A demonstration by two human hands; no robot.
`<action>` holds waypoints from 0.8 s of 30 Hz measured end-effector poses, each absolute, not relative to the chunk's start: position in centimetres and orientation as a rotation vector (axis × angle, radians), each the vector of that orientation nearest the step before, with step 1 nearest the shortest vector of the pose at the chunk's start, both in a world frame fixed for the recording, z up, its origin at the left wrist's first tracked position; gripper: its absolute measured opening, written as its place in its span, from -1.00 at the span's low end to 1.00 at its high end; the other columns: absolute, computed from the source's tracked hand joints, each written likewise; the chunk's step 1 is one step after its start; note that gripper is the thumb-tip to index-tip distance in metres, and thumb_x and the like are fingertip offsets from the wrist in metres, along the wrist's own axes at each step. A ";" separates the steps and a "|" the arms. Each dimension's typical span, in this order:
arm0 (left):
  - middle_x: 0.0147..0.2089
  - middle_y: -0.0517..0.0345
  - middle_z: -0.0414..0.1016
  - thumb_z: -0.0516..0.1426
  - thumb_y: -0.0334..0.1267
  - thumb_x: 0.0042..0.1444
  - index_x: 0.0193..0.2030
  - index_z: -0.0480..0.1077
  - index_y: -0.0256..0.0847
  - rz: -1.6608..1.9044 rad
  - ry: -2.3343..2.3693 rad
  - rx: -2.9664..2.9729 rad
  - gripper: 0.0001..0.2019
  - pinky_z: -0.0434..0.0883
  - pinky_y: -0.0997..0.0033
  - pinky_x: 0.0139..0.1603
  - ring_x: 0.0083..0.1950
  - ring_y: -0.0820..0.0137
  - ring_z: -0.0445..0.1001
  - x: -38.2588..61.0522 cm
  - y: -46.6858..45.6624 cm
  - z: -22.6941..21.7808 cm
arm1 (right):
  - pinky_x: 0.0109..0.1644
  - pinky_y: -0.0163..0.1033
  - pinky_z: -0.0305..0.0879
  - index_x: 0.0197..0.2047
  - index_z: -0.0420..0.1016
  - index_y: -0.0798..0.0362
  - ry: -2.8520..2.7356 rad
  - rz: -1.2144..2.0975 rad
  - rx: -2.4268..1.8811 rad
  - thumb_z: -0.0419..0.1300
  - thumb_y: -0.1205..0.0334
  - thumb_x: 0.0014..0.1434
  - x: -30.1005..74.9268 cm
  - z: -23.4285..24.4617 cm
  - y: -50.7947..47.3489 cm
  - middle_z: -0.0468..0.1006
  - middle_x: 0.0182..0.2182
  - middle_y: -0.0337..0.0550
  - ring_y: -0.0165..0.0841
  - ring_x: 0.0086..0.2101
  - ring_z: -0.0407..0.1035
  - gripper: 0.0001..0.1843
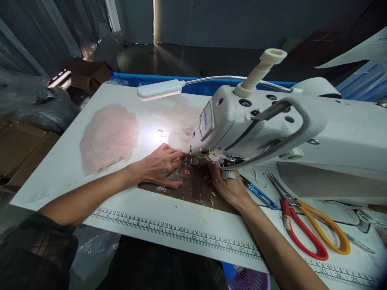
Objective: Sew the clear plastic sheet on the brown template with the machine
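Note:
A white sewing machine (272, 121) stands on a white table (54, 161). My left hand (160, 165) lies on the worn brown plate (196, 189), its fingers together and reaching to the presser foot (192, 160). My right hand (228, 185) sits under the machine head, its fingers curled near a small pale bit of fabric (215, 155) by the needle. What the fingertips pinch is too small to make out. A thimble-like ring (229, 175) shows on one finger.
A pile of pale pink fabric pieces (107, 135) lies at the left under a gooseneck lamp (157, 89). Blue thread snips (261, 195) and red and yellow-handled scissors (305, 225) lie right of my right hand. A printed ruler (169, 229) runs along the table's front edge.

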State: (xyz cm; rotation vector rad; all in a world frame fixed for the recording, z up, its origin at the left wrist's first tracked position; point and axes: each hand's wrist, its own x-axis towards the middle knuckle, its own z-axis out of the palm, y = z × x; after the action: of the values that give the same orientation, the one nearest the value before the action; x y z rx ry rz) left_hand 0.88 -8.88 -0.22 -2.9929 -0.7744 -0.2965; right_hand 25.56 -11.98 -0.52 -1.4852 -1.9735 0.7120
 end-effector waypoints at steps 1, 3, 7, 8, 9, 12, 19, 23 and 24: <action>0.04 -0.11 0.38 0.04 0.14 0.16 0.10 0.35 -0.38 -0.294 -0.779 -2.995 -0.40 0.25 0.17 -0.02 -0.11 0.21 0.37 0.9 -8.9 -0.2 | -0.33 -0.19 0.40 -0.36 0.44 0.03 -1.970 0.723 -1.463 -0.03 -0.14 0.28 25.6 -0.5 -12.1 0.53 -0.42 -0.09 -0.24 -0.38 0.45 -0.55; 0.06 -0.12 0.37 0.04 0.14 0.17 0.12 0.34 -0.40 -0.291 -0.788 -2.997 -0.39 0.25 0.16 -0.01 -0.09 0.20 0.37 0.9 -9.0 -0.2 | -0.30 -0.19 0.41 -0.28 0.43 0.03 -1.956 0.829 -1.419 0.05 -0.16 0.23 25.6 -0.1 -12.5 0.54 -0.36 -0.08 -0.24 -0.33 0.45 -0.59; 0.10 -0.13 0.36 0.04 0.15 0.17 0.15 0.31 -0.43 -0.285 -0.805 -2.988 -0.35 0.25 0.16 0.01 -0.06 0.19 0.37 0.9 -9.2 -0.1 | -0.46 -0.24 0.36 -0.17 0.35 0.02 -1.777 0.954 -1.482 0.14 -0.12 0.16 25.4 0.3 -13.6 0.52 -0.45 -0.15 -0.29 -0.46 0.42 -0.63; 0.11 -0.13 0.36 0.04 0.16 0.17 0.16 0.31 -0.43 -0.278 -0.812 -2.988 -0.34 0.24 0.16 0.01 -0.05 0.19 0.36 0.8 -9.2 -0.1 | -0.48 -0.25 0.35 -0.15 0.34 0.01 -1.736 0.957 -1.502 0.15 -0.10 0.15 25.3 0.2 -13.8 0.52 -0.47 -0.16 -0.29 -0.49 0.41 -0.63; 0.11 -0.12 0.36 0.04 0.17 0.17 0.16 0.31 -0.42 -0.272 -0.821 -2.989 -0.33 0.24 0.15 0.01 -0.05 0.18 0.36 0.8 -9.1 -0.1 | -0.48 -0.24 0.36 -0.14 0.33 0.01 -1.699 0.966 -1.509 0.17 -0.09 0.14 25.2 0.1 -13.9 0.52 -0.47 -0.18 -0.30 -0.50 0.41 -0.63; 0.15 -0.12 0.34 0.03 0.20 0.17 0.19 0.29 -0.37 -0.245 -0.846 -3.019 -0.32 0.23 0.14 0.05 -0.01 0.17 0.36 0.6 -8.9 -0.1 | -0.34 -0.20 0.44 -0.09 0.33 0.00 -1.536 1.066 -1.479 0.23 -0.08 0.07 25.1 -0.7 -13.9 0.53 -0.46 -0.18 -0.25 -0.42 0.47 -0.57; 0.42 -0.13 0.05 0.04 0.12 0.20 0.37 0.03 -0.25 -0.237 -0.932 -3.129 -0.29 -0.08 -0.05 0.36 0.39 0.05 0.07 0.3 -8.4 -0.4 | -0.15 -0.15 0.47 -0.10 0.37 -0.05 -1.242 1.207 -1.478 0.29 -0.02 -0.03 25.5 -1.7 -13.6 0.56 -0.44 -0.21 -0.25 -0.35 0.51 -0.56; 0.43 -0.16 0.03 -0.01 0.12 0.25 0.37 0.02 -0.26 -0.216 -1.039 -3.133 -0.32 -0.15 -0.15 0.38 0.45 0.01 -0.05 0.5 -8.5 -0.3 | -0.16 -0.12 0.47 -0.10 0.39 -0.01 -1.296 1.169 -1.490 0.25 -0.02 0.01 25.5 -2.0 -13.7 0.59 -0.38 -0.13 -0.20 -0.30 0.51 -0.59; 0.42 -0.15 0.03 -0.02 0.11 0.27 0.36 0.04 -0.25 -0.215 -1.064 -3.136 -0.36 -0.13 -0.15 0.37 0.44 0.02 -0.02 0.5 -8.3 -0.1 | -0.16 -0.10 0.47 -0.09 0.40 0.01 -1.343 1.142 -1.503 0.22 -0.02 0.04 25.6 -2.2 -13.8 0.60 -0.37 -0.11 -0.19 -0.29 0.51 -0.59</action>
State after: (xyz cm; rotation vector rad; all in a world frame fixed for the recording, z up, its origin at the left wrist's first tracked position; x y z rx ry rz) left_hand 0.51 -8.32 -0.10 -3.1359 -1.0636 -0.2150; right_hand 25.55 -13.80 -2.19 -1.5028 -1.3428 1.1417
